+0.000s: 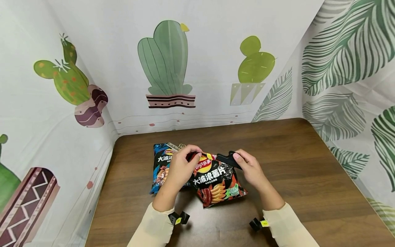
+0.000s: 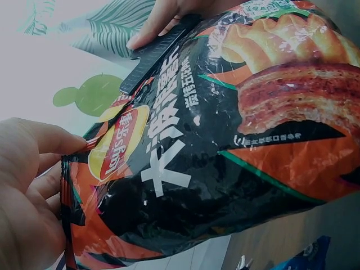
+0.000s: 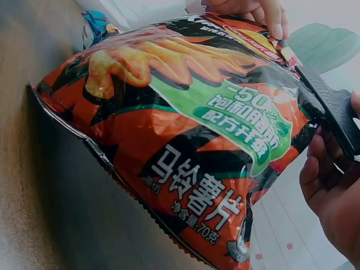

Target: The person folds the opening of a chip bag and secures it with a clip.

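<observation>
A black and orange Lay's chip bag (image 1: 213,181) is held up at its top edge by both hands, its front facing up. The left hand (image 1: 184,161) pinches the top left corner between thumb and fingers, as the left wrist view also shows. In the right hand (image 1: 251,168) is a black bag clip (image 1: 227,159) with a ridged surface, gripped by its outer end. The clip (image 3: 329,107) lies along the right part of the bag's top edge. Whether its jaws are closed on the bag cannot be seen clearly.
A blue Lay's bag (image 1: 158,168) lies behind the left hand, partly covered. On its top edge sits a pale, ruler-like strip (image 1: 173,146). The brown wooden table (image 1: 293,164) meets a cactus-print cloth (image 1: 210,68) at the back.
</observation>
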Demonstrator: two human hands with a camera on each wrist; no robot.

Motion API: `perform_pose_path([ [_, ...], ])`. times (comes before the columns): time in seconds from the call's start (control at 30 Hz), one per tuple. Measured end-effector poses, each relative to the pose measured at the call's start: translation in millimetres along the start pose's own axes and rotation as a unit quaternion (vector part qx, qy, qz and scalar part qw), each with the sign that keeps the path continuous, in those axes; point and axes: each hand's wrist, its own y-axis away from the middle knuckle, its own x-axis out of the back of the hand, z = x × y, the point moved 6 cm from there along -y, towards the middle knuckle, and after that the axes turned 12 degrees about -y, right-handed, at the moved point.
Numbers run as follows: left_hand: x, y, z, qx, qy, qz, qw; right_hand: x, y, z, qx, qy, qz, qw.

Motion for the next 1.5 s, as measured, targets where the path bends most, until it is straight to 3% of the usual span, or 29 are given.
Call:
perform_pose_path([
  [0.47,0.0,0.8,1.7,0.003,0.003,-0.004,1.0000,-3.2,-4.1,-1.2,0.022,0.013,-0.004,0.9997],
  [1.5,-0.9,0.3,2.9,-0.009,-0.003,-0.006,0.9999,-14.1,-10.1,-8.0,0.020,0.036,-0.007,0.9992],
])
